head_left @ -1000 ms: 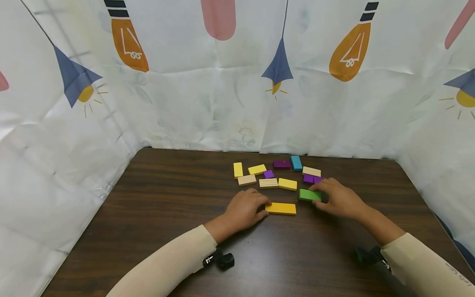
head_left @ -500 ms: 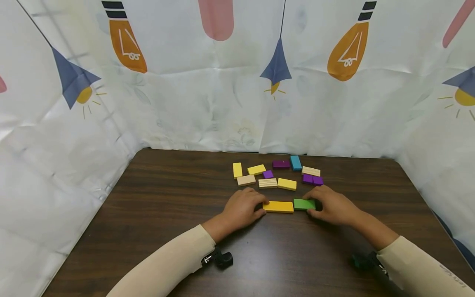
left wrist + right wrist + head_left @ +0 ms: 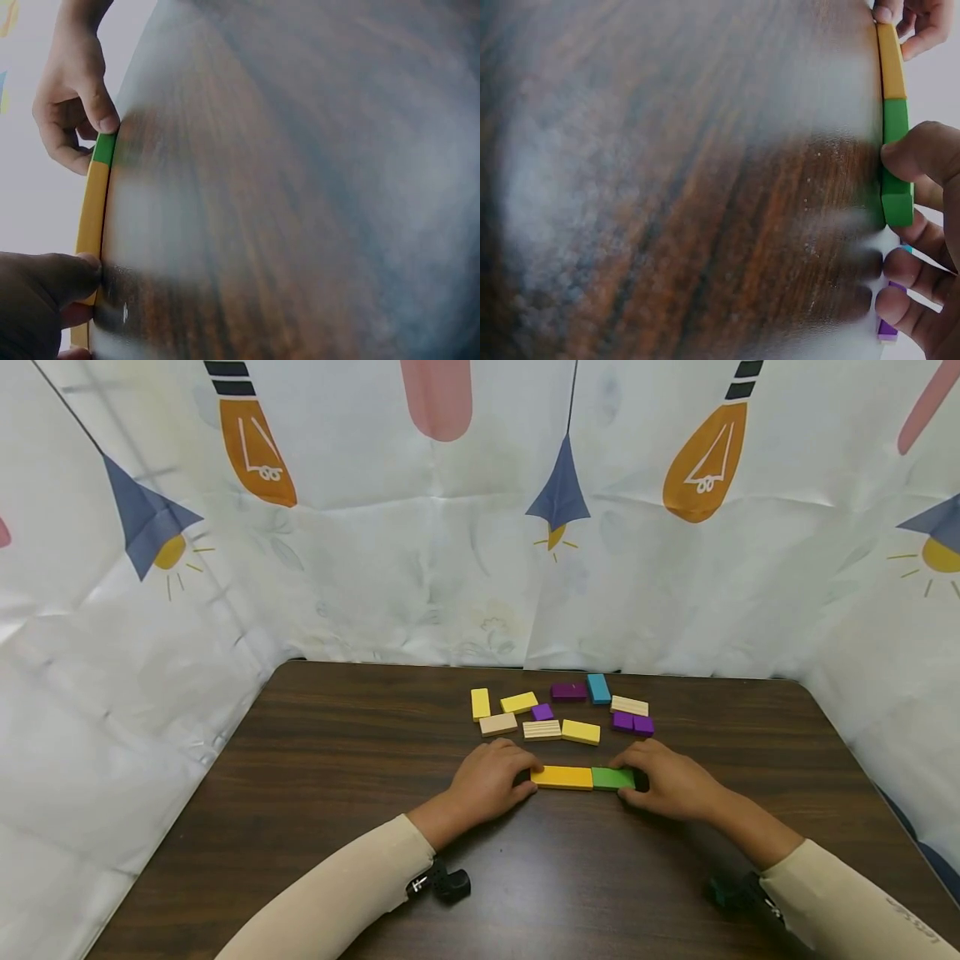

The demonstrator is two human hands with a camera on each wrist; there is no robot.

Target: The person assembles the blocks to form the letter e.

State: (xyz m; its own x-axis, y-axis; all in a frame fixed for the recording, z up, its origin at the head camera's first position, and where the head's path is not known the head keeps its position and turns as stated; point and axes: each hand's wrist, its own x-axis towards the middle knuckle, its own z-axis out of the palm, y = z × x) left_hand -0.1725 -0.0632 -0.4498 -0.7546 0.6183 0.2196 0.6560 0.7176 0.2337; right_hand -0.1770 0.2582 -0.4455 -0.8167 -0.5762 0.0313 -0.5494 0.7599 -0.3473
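Note:
On the dark wooden table, an orange-yellow block (image 3: pixel 562 778) and a shorter green block (image 3: pixel 612 778) lie end to end in one straight row. My left hand (image 3: pixel 491 779) pinches the orange-yellow block near its left end, thumb on the near side and fingers on the far side. The green block is pinched the same way by my right hand (image 3: pixel 671 779) near its right end. In the right wrist view the ends of the green block (image 3: pixel 897 161) and the orange-yellow block (image 3: pixel 890 60) meet, and the right thumb presses the green one's side.
Behind the row lie several loose blocks: yellow blocks (image 3: pixel 581 732), a ridged wooden block (image 3: pixel 542 730), a plain wooden block (image 3: pixel 498 724), purple blocks (image 3: pixel 632 723), a dark purple block (image 3: pixel 569 692) and a blue block (image 3: pixel 598 689). A patterned curtain (image 3: pixel 450 568) hangs beyond the table's far edge.
My right hand has brought the green block left and nearer, from beside the purple blocks to the orange-yellow block's end; a small gap between them closed. The left hand stays nearly still.

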